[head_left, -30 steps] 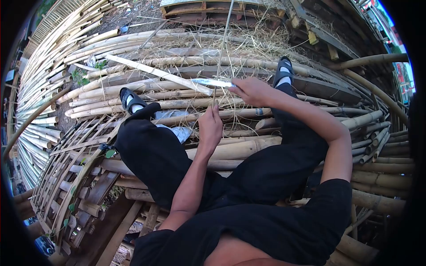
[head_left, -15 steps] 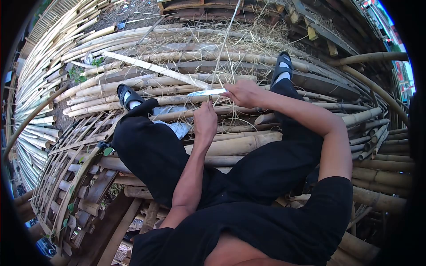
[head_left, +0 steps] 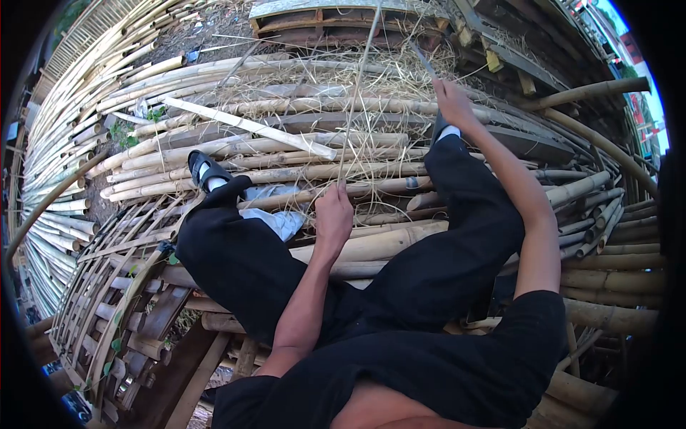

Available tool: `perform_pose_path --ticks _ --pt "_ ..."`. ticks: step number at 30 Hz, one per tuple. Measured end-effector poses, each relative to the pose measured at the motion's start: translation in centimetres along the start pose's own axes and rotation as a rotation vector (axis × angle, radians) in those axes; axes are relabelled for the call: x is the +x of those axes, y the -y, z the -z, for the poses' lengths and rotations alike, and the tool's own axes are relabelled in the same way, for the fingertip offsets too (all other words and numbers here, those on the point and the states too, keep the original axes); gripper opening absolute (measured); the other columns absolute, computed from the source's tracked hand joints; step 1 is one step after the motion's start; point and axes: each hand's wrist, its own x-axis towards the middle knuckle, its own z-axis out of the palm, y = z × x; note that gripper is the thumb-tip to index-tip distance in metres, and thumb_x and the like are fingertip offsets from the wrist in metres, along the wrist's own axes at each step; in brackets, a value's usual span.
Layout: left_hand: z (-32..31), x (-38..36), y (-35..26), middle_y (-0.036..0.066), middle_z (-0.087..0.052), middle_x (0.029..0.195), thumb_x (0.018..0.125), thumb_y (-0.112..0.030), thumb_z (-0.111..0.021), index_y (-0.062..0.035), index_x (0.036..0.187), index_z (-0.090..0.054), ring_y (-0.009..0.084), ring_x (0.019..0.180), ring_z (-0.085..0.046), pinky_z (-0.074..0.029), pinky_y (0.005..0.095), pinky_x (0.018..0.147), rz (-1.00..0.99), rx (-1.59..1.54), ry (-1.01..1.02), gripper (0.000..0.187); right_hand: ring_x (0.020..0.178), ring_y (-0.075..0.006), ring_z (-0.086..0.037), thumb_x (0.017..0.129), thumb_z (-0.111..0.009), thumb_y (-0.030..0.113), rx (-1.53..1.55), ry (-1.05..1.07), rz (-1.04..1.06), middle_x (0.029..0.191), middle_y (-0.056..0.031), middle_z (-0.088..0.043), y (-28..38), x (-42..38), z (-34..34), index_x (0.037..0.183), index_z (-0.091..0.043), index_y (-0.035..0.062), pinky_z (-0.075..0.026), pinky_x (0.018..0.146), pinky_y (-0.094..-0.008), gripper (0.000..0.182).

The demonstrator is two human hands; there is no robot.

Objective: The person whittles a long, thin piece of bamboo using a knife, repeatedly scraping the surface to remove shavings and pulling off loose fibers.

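My left hand (head_left: 334, 216) is closed in a pinch round the near end of a long thin bamboo strip (head_left: 356, 86), which runs away from me past the top edge. Farther forward and to the right, my right hand (head_left: 454, 104) grips a knife (head_left: 423, 61) by its handle, the blade pointing away and apart from the strip. Between and beyond my hands, pale shavings (head_left: 371, 114) lie scattered over bamboo poles. A flat, wide bamboo slat (head_left: 250, 127) rests on the poles to the left of the strip.
Bamboo poles (head_left: 64, 164) are stacked at the left. A wooden pallet (head_left: 314, 18) stands at the top, with more timber at the upper right. Near my left foot lies a pale plastic sheet (head_left: 281, 221). A woven bamboo frame (head_left: 118, 286) is at lower left.
My right hand and the knife have moved forward and right, away from my left hand. My left hand has come slightly nearer to me, still pinching the strip.
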Motion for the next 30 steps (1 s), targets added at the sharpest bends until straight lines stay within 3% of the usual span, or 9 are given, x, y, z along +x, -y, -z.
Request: perform_pose_path --ticks 3,7,10,19,22,24,26,27,30 --pt "-0.1 0.5 -0.1 0.027 -0.054 0.064 0.097 -0.020 -0.043 0.0071 0.080 -0.055 0.0443 0.060 -0.054 -0.040 0.0482 0.055 -0.010 -0.056 -0.022 0.034 0.075 -0.0402 -0.057 0.095 -0.043 0.035 0.132 0.195 0.016 0.073 -0.0234 -0.056 2.7 -2.9 0.6 0.092 -0.053 0.0016 -0.042 0.064 -0.0473 0.035" --pt "-0.2 0.7 0.4 0.028 -0.054 0.064 0.097 -0.020 -0.043 0.0074 0.081 -0.055 0.0442 0.061 -0.054 -0.040 0.0483 0.056 -0.018 -0.013 -0.026 0.034 0.074 -0.0411 -0.056 0.097 -0.040 0.034 0.167 0.533 0.364 0.076 -0.0237 -0.058 7.2 -6.1 -0.2 0.088 -0.052 0.0021 -0.042 0.065 -0.0472 0.035" --pt "-1.0 0.6 0.6 0.028 -0.054 0.064 0.096 -0.020 -0.044 0.0074 0.080 -0.056 0.0443 0.061 -0.054 -0.040 0.0482 0.055 -0.075 0.013 -0.025 0.033 0.071 -0.0410 -0.057 0.097 -0.039 0.035 0.082 0.602 0.563 0.071 -0.0225 -0.058 9.3 -8.7 -2.5 0.087 -0.051 0.0028 -0.043 0.063 -0.0486 0.036" --pt "-0.7 2.2 0.3 0.029 -0.054 0.065 0.097 -0.021 -0.043 0.0083 0.081 -0.054 0.0470 0.062 -0.053 -0.039 0.0496 0.056 -0.091 0.042 0.016 0.035 0.065 -0.0422 -0.058 0.095 -0.040 0.038 -0.107 0.571 0.689 0.066 -0.0193 -0.059 8.8 -6.2 -4.3 0.090 -0.055 0.0070 -0.045 0.058 -0.0496 0.035" --pt "-0.7 1.5 1.0 0.030 -0.053 0.064 0.096 -0.020 -0.043 0.0079 0.081 -0.054 0.0473 0.062 -0.053 -0.038 0.0501 0.055 -0.061 0.010 0.038 0.034 0.068 -0.0410 -0.059 0.096 -0.038 0.036 -0.184 0.553 0.495 0.068 -0.0195 -0.060 7.7 -3.7 -4.1 0.095 -0.057 0.0075 -0.046 0.061 -0.0492 0.034" --pt "-0.4 -0.1 1.9 0.029 -0.053 0.062 0.096 -0.019 -0.044 0.0069 0.080 -0.054 0.0473 0.062 -0.054 -0.039 0.0505 0.055 -0.103 0.105 0.006 0.033 0.075 -0.0394 -0.060 0.096 -0.037 0.035 -0.142 0.302 0.449 0.075 -0.0213 -0.061 4.4 -0.8 -2.3 0.098 -0.057 0.0064 -0.046 0.068 -0.0496 0.035" --pt "-0.1 -1.1 1.4 0.029 -0.054 0.062 0.096 -0.019 -0.044 0.0060 0.079 -0.054 0.0471 0.062 -0.055 -0.039 0.0509 0.054 -0.031 0.055 0.045 0.032 0.082 -0.0393 -0.059 0.096 -0.036 0.035 -0.288 0.392 0.189 0.082 -0.0233 -0.060 2.6 1.6 0.6 0.096 -0.056 0.0036 -0.045 0.073 -0.0493 0.038" --pt "-0.1 -1.0 1.0 0.029 -0.053 0.063 0.096 -0.020 -0.044 0.0064 0.079 -0.054 0.0463 0.061 -0.053 -0.038 0.0489 0.054 -0.050 0.075 0.066 0.033 0.082 -0.0393 -0.059 0.096 -0.036 0.035 -0.291 0.387 0.183 0.082 -0.0233 -0.060 1.3 1.2 -0.2 0.096 -0.056 0.0036 -0.045 0.073 -0.0493 0.038" --pt "-0.8 -0.5 0.5 0.028 -0.052 0.064 0.097 -0.020 -0.044 0.0066 0.080 -0.054 0.0459 0.059 -0.050 -0.036 0.0470 0.053 -0.094 0.054 0.081 0.033 0.080 -0.0433 -0.058 0.097 -0.035 0.035 -0.029 0.196 0.093 0.081 -0.0250 -0.060 1.0 -1.0 -1.0 0.092 -0.054 0.0000 -0.044 0.072 -0.0509 0.040"
